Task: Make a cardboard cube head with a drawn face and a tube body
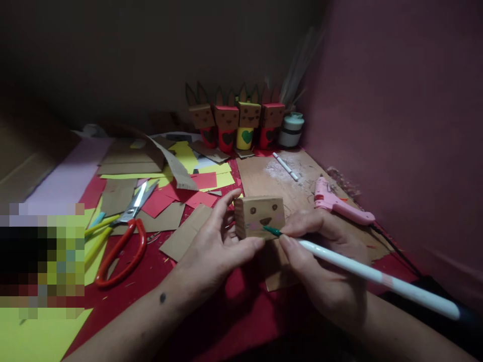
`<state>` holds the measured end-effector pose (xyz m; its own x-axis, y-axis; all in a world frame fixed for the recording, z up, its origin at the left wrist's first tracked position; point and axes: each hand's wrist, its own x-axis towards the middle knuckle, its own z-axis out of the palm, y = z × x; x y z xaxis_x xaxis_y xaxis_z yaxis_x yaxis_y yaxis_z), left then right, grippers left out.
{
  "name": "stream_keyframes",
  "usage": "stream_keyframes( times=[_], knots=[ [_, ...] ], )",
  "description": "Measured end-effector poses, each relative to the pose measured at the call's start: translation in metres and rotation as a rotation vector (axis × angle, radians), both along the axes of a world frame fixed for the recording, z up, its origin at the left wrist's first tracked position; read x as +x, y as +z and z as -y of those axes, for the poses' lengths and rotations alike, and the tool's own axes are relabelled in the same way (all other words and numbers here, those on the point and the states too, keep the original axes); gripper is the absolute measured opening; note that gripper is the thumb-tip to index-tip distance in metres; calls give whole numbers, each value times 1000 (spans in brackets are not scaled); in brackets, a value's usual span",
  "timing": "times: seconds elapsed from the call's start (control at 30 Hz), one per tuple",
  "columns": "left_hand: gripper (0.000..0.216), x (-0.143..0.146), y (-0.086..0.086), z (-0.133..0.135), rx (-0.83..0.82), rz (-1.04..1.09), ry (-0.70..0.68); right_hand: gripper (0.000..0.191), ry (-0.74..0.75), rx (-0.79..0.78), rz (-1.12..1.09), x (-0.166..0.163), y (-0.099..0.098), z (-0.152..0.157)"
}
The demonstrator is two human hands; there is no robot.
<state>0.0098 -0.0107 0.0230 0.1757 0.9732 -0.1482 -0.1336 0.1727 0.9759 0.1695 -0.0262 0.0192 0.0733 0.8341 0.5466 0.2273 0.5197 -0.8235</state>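
My left hand (222, 236) grips a small cardboard box (260, 211) by its left side, with the thumb along the lower edge. On the box's front is a drawn face: two round eyes, a dark nose and pinkish cheeks. Pinched between the thumb and fingers of my right hand (324, 256) is a white marker (358, 269) with a green tip. That tip meets or nearly meets the face just under the nose; contact is hard to tell. Below the box lies a piece of brown cardboard (277, 271).
Red-handled scissors (124, 246) lie at left among cardboard and coloured paper scraps (158, 201). A pink glue gun (339, 203) with a black cord rests at right, near a white stick (286, 167). Several box-headed figures (226, 118) and a light-coloured jar (292, 129) stand at the back.
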Motion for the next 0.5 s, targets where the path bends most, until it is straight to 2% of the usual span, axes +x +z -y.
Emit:
stream_keyframes(
  times=[0.33,0.5],
  knots=[
    [85,-1,2,1,0,45,-24,17,127,-7,-54,7,-3,-1],
    [87,0,0,0,-4,11,-7,16,115,63,84,3,-3,-3]
  ],
)
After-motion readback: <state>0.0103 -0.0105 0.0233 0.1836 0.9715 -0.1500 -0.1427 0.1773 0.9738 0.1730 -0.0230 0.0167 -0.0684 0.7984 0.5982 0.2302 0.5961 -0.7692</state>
